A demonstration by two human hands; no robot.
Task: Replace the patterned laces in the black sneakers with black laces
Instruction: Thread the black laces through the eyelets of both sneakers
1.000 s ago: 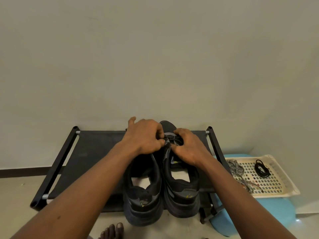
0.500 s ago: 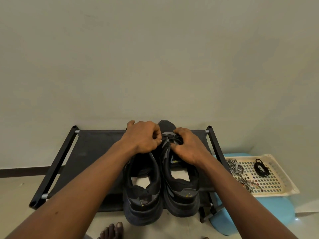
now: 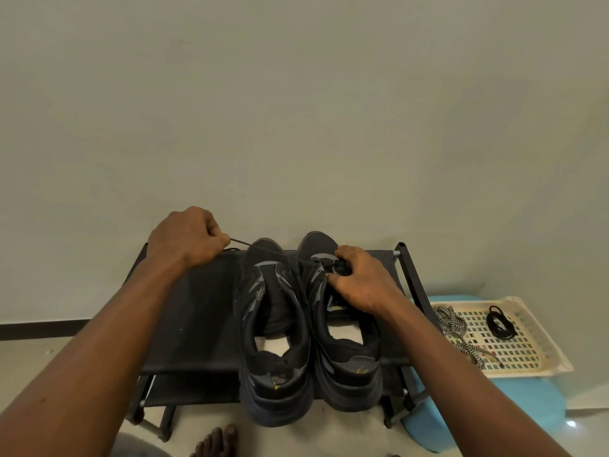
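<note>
As our right hand (image 3: 359, 278) grips the right sneaker (image 3: 349, 367) steady at the back edge of the rack (image 3: 197, 308), our left hand (image 3: 184, 239) pinches the black lace (image 3: 257, 246) taut.

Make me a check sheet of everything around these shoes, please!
Surface: black shoe rack, fabric top, holds both sneakers side by side.
Job's things: left sneaker, right sneaker; black lace stretched taut from the right sneaker; patterned laces and a coiled spare black lace lie in the tray.
Clutter: nothing seen.
Hands: left hand pinches the black lace; right hand grips the right sneaker near its eyelets.
Cables: nothing seen.
Surroundings: plain wall, blue stool under the tray, bare toes on the floor.
</note>
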